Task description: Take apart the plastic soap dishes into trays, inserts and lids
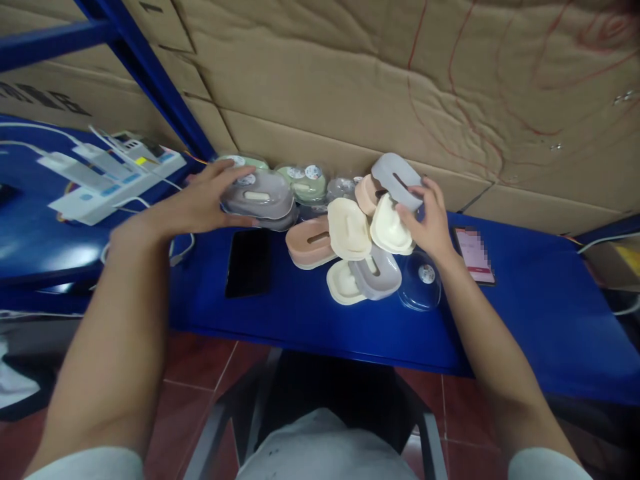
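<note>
My left hand (210, 193) is closed around a grey soap dish (270, 190) with a clear cover, fingers over its top and thumb along its near side. Raised and tilted in my right hand (430, 217) is a grey slotted tray (393, 175), pinched at its right end. Just below the right thumb lies a cream tray (387, 223). Between the hands are a peach slotted tray (307, 241), another cream tray (347, 227) and a lighter grey slotted tray (377, 277). A clear cover (420, 287) with a round sticker lies beneath my right wrist.
Green covered dishes (303, 183) stand along the cardboard wall (320, 93). A black tablet or phone (247, 262) lies on the blue table (300, 320). A lit phone (474, 253) is at the right. A power strip (120, 187) with plugs and cables is at the left.
</note>
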A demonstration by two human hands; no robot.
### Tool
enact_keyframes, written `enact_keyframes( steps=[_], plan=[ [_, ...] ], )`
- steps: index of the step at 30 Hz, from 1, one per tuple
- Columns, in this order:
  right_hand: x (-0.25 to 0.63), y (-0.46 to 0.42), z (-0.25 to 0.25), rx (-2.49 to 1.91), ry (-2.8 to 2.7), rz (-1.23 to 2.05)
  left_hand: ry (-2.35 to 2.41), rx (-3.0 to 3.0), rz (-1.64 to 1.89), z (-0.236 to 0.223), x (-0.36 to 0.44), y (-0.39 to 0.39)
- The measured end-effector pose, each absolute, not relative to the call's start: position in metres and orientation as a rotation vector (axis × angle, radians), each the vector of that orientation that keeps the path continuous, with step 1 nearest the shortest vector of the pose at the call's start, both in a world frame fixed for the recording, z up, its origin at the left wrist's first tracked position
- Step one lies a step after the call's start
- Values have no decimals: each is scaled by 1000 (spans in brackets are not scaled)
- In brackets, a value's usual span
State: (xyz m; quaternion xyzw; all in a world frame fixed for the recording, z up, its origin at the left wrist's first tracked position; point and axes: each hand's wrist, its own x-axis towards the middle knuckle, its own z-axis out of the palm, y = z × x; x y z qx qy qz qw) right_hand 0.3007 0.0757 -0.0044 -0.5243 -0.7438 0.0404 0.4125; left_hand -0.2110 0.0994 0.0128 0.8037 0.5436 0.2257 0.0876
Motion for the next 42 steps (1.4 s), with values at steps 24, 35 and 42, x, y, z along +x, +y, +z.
enact_keyframes(
  steps=[24,35,42],
  plan=[
    [358,51,-35,-1745,-1243,166,1404,2170,1741,13,-85,62],
    [416,6,-8,-1857,-1484,26,1450,2278,1777,-9,-92,58],
    [454,-59,-28,-2291,-1429,202,1374,2303,1762,-10,-84,61]
  ],
)
